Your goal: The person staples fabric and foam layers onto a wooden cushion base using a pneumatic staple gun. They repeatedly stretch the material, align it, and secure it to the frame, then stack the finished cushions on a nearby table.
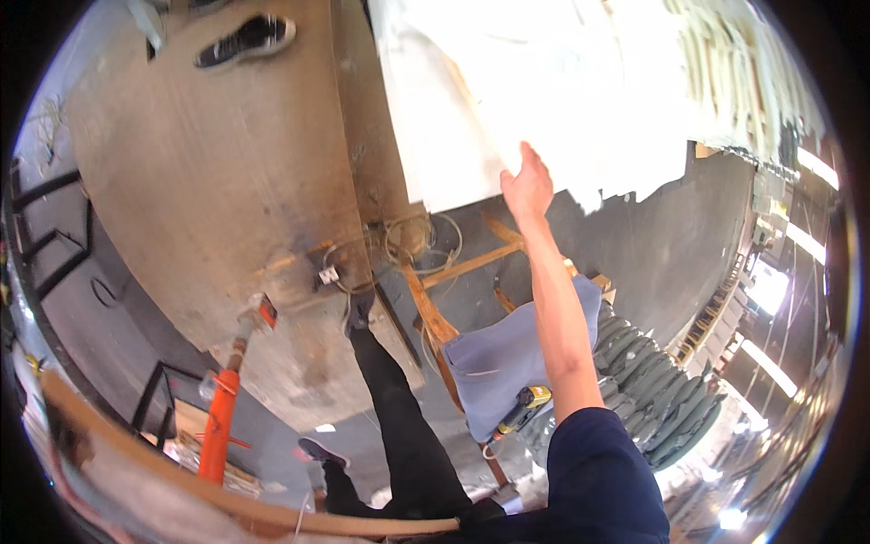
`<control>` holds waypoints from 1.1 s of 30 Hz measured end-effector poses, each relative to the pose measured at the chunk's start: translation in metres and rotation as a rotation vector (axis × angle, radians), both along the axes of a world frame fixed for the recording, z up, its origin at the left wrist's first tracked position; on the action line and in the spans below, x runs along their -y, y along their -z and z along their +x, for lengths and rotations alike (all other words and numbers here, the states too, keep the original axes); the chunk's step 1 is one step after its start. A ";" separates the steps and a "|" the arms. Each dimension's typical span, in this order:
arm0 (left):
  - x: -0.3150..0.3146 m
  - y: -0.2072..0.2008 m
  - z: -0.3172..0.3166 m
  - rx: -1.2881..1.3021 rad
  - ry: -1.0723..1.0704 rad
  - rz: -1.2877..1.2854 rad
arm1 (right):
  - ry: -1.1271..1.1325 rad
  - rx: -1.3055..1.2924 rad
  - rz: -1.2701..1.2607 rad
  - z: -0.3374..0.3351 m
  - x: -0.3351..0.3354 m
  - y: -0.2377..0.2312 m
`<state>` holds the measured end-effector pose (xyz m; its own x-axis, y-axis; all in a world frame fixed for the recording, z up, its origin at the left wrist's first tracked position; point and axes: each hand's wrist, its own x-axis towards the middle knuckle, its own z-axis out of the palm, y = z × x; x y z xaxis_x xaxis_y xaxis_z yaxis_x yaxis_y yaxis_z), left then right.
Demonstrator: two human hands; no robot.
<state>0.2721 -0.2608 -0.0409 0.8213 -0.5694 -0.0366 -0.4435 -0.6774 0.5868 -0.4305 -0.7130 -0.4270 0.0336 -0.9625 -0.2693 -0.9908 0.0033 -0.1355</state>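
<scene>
My right hand (pixel 528 186) reaches forward on a bare forearm, its fingers stretched out and thumb apart, holding nothing. It is at the near edge of a bright white sheet-like stack (pixel 435 154); glare washes out its surface, and I cannot tell whether the fingers touch it. Below the forearm stands a wooden chair (pixel 435 317) with a grey-blue cloth (pixel 494 354) over it. A yellow and black cordless drill (pixel 523 411) lies at the cloth's lower edge. My left hand is out of the picture.
Brown boards (pixel 227 163) cover the floor at left, with a dark shoe (pixel 246 42) at the far end. An orange pole (pixel 217 426) rises at lower left. Coiled hoses (pixel 421 245) lie by the chair. Piled grey-green bundles (pixel 657 399) stand at right. Black metal frames (pixel 63 245) are at far left.
</scene>
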 end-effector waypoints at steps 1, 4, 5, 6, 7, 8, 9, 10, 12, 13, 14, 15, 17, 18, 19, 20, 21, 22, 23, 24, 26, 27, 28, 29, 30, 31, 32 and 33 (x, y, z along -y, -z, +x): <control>0.011 -0.007 -0.007 0.019 0.032 0.080 | -0.063 -0.040 -0.017 0.012 0.003 -0.011; 0.059 -0.007 -0.028 0.220 0.299 0.268 | -0.161 -0.099 -0.045 0.019 -0.005 -0.051; 0.062 -0.008 -0.032 0.199 0.388 0.148 | -0.165 -0.043 -0.093 0.027 -0.008 -0.068; 0.064 -0.010 -0.037 0.266 0.383 0.181 | -0.182 0.005 -0.128 0.031 -0.016 -0.086; 0.066 -0.011 -0.042 0.321 0.379 0.217 | -0.198 0.042 -0.157 0.029 -0.028 -0.106; 0.067 -0.010 -0.045 0.323 0.327 0.237 | -0.214 0.074 -0.182 0.024 -0.044 -0.125; 0.068 -0.007 -0.046 0.323 0.276 0.251 | -0.199 0.094 -0.185 0.019 -0.058 -0.145; 0.067 -0.011 -0.047 0.330 0.223 0.257 | -0.184 0.120 -0.197 0.014 -0.073 -0.166; 0.067 -0.019 -0.043 0.339 0.186 0.290 | -0.147 0.197 -0.217 0.012 -0.099 -0.204; 0.066 -0.021 -0.040 0.339 0.167 0.306 | -0.125 0.238 -0.222 0.012 -0.115 -0.227; 0.064 -0.024 -0.040 0.339 0.143 0.298 | -0.099 0.279 -0.218 0.011 -0.132 -0.249; 0.060 -0.024 -0.036 0.349 0.116 0.312 | -0.083 0.311 -0.253 0.008 -0.148 -0.271; 0.052 -0.023 -0.024 0.368 0.060 0.342 | -0.054 0.376 -0.323 0.001 -0.179 -0.320; 0.051 -0.022 -0.020 0.340 0.058 0.329 | 0.027 0.426 -0.350 -0.007 -0.196 -0.345; 0.050 -0.021 -0.018 0.327 0.045 0.363 | 0.006 0.465 -0.400 -0.014 -0.209 -0.376; 0.051 -0.022 -0.017 0.318 0.032 0.397 | -0.013 0.508 -0.450 -0.022 -0.223 -0.408; 0.051 -0.023 -0.016 0.310 0.024 0.428 | -0.028 0.550 -0.503 -0.028 -0.241 -0.441; 0.047 -0.022 -0.013 0.293 0.061 0.378 | -0.056 0.555 -0.519 -0.030 -0.259 -0.477; 0.047 -0.022 -0.013 0.275 0.104 0.325 | -0.080 0.554 -0.540 -0.032 -0.281 -0.518; 0.050 -0.027 -0.015 0.177 0.206 0.301 | -0.100 0.544 -0.564 -0.036 -0.308 -0.556; 0.038 -0.018 -0.008 0.316 0.262 0.173 | -0.324 0.419 -0.761 -0.040 -0.364 -0.623; 0.031 -0.015 -0.007 0.376 0.227 0.094 | -0.444 0.397 -0.855 -0.040 -0.397 -0.654; 0.023 -0.019 -0.004 0.300 0.318 -0.077 | -0.561 0.371 -0.942 -0.039 -0.433 -0.679; 0.018 -0.032 -0.021 0.078 0.333 -0.226 | -0.653 0.306 -0.980 -0.041 -0.469 -0.699; 0.026 -0.051 -0.074 -0.379 0.357 -0.419 | -0.738 0.209 -1.000 -0.044 -0.510 -0.720; 0.023 -0.078 -0.132 -0.848 0.390 -0.582 | -0.828 0.125 -1.013 -0.050 -0.548 -0.733; 0.003 -0.106 -0.191 -1.289 0.444 -0.700 | -0.794 0.118 -1.014 -0.053 -0.580 -0.736; -0.017 -0.105 -0.232 -1.638 0.611 -0.786 | -0.772 0.121 -1.014 -0.053 -0.611 -0.733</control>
